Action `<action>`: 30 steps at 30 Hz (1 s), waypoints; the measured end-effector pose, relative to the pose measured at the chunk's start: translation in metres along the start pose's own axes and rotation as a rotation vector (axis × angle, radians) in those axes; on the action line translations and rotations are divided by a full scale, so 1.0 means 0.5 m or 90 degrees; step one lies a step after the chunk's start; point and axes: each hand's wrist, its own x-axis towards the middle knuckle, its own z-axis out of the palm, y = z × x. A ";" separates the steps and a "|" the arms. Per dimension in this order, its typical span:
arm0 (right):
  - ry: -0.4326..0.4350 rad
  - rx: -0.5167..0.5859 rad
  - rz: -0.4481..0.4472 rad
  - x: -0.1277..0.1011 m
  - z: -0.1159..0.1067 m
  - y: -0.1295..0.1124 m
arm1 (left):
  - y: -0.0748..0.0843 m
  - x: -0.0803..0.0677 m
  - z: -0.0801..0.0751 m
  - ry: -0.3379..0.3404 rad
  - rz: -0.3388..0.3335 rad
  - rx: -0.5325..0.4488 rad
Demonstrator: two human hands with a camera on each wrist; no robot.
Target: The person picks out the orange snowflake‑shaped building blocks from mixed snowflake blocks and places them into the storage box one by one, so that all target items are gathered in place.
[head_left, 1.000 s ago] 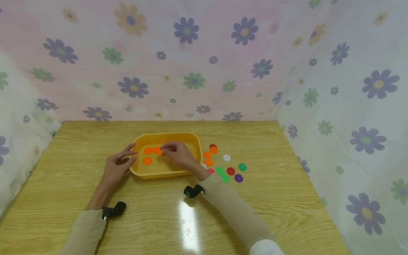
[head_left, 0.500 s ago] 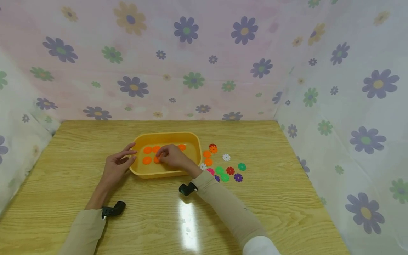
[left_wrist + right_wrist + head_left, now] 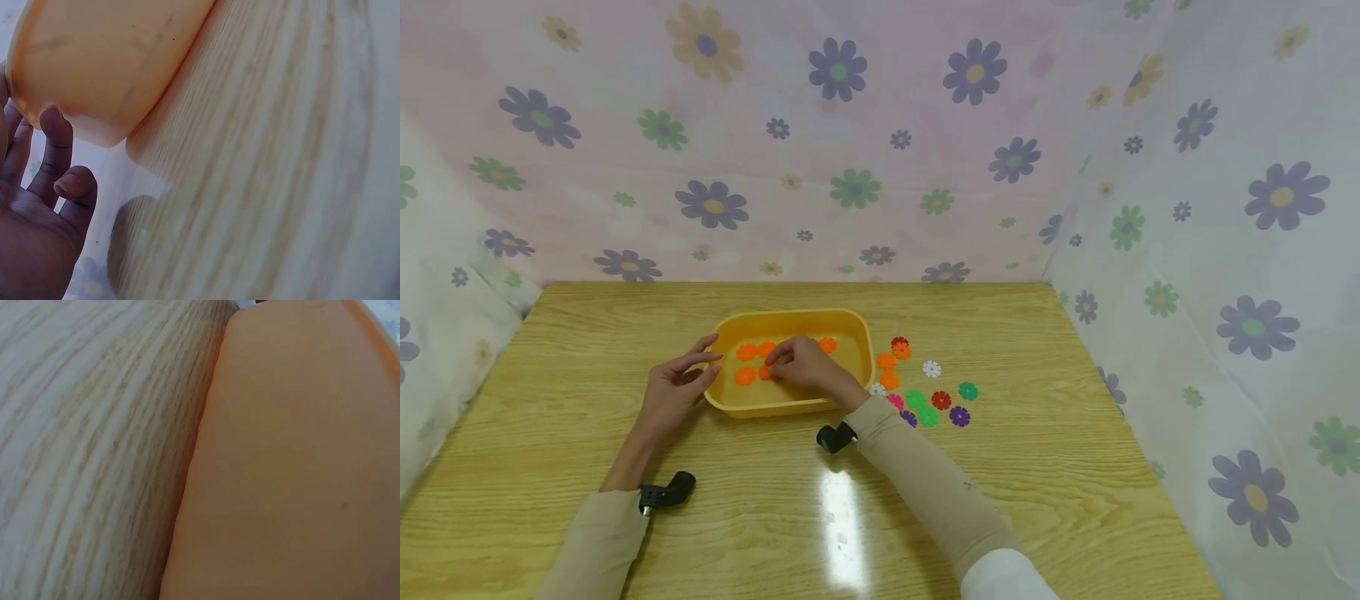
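Head view: a shallow yellow-orange plastic tray [image 3: 857, 333] sits on the light wood-grain counter [image 3: 1045, 467], toward its middle. The left hand [image 3: 673, 392] rests against the tray's left wall, its grip loosely spread, fingers lying along the rim and wall without curling round it; the left wrist view confirms fingertips [image 3: 55, 125] touching the tray's rounded corner [image 3: 112, 62] from outside. The right hand [image 3: 808, 367] reaches over the near rim into the tray, its grip drawn together, thumb and fingers pinching a flat orange flower-shaped plastic disc [image 3: 764, 372] close to the tray floor. Three more orange discs lie inside: two [image 3: 747, 352] side by side near the far-left part, one [image 3: 745, 376] near the left wall, and another [image 3: 827, 344] toward the far right. The right wrist view shows only the tray's outer wall [image 3: 287, 462] meeting the counter; the fingers are out of frame there. To the right of the tray, on the counter, lies a loose scatter of similar discs [image 3: 931, 368] in orange, red, white, green, pink and purple, near but apart from the tray. Flower-printed cloth [image 3: 850, 125] hangs behind and at both sides.
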 end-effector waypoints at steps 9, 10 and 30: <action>-0.011 0.018 -0.004 -0.002 -0.002 -0.001 | 0.000 -0.001 0.000 0.003 -0.006 -0.001; -0.011 0.020 -0.003 -0.002 -0.002 -0.001 | 0.000 -0.001 0.000 0.002 -0.005 -0.001; -0.015 0.018 0.015 0.010 -0.001 0.001 | -0.006 0.000 -0.003 0.001 0.003 -0.010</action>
